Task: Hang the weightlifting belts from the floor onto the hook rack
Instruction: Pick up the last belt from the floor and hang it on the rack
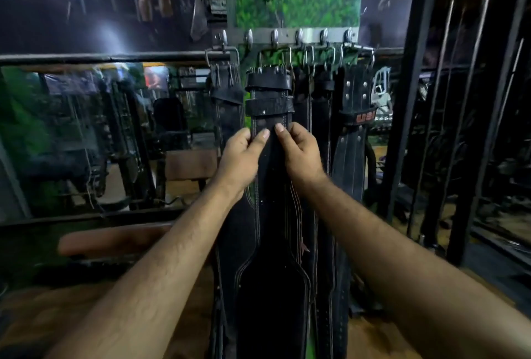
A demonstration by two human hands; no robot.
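A metal hook rack with several hooks runs across the wall at head height. Several black leather weightlifting belts hang from it by their buckles. The middle belt hangs straight down in front of me, its buckle end near the hooks. My left hand pinches this belt's left edge just below its two leather loops. On the right edge, at the same height, my right hand grips the same belt. Another belt hangs to the left, and one with red lettering to the right.
A dark metal frame stands close on the right. A horizontal rail and mirror lie to the left, with a brown padded bench below. The floor is brown wood.
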